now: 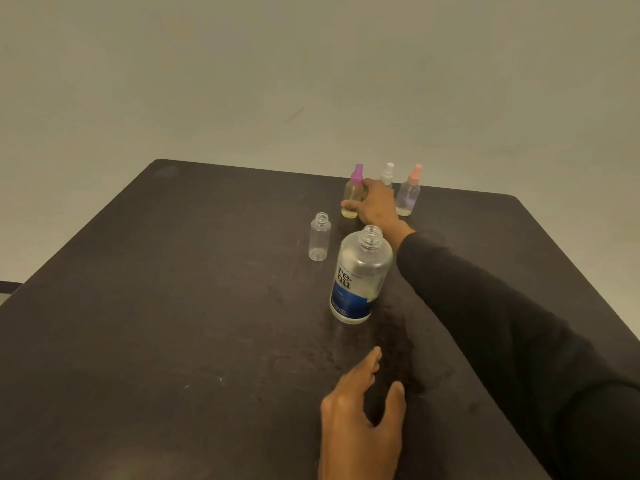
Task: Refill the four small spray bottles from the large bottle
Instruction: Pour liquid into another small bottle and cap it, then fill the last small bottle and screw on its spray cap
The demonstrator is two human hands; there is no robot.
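The large clear bottle (360, 275) with a blue label stands uncapped at the middle of the dark table (173, 306). An uncapped small clear bottle (319, 237) stands just left of it. At the far edge stand three capped spray bottles: purple-capped (353, 192), white-capped (387, 174) and pink-capped (409, 194). My right hand (375, 207) reaches across and grips the purple-capped bottle, thumb and fingers around its body. My left hand (360, 410) hovers over the table's near part, fingers relaxed and spread, holding nothing.
A beige floor lies beyond the table's far edge. The white-capped bottle is partly hidden behind my right hand. My dark right sleeve (502, 323) crosses the table's right side, close to the large bottle.
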